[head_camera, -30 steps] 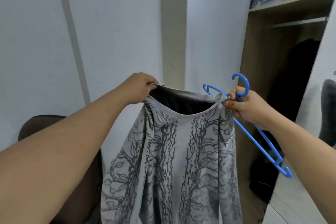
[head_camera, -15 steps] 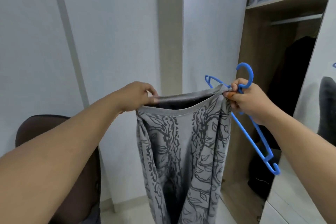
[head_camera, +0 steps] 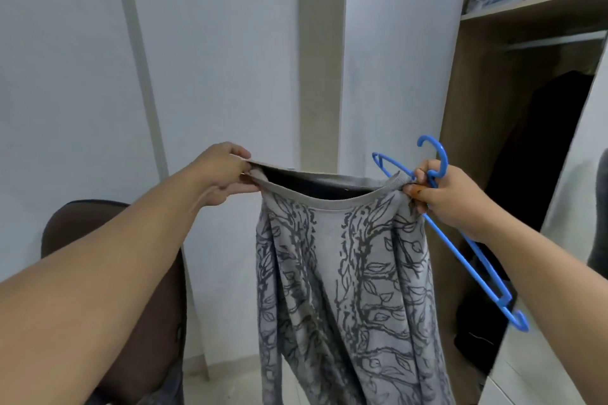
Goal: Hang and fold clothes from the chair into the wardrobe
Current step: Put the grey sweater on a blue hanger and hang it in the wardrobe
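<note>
Grey leaf-print garment (head_camera: 345, 273) stretched by its opening between left hand (head_camera: 223, 174) and right hand (head_camera: 444, 194), right also gripping blue hanger (head_camera: 473, 253) beside open wardrobe (head_camera: 513, 141); hanger not yet threaded, hanging judged still ahead.

Readable text: none.
The grey garment (head_camera: 345, 273) I hold bears only a dark leaf-and-branch print; I can read no letters, labels or numbers anywhere.

Soft, even indoor light, faint shadows, wide-angle bending at the edges, upper shelf (head_camera: 539, 0) blurred.
</note>
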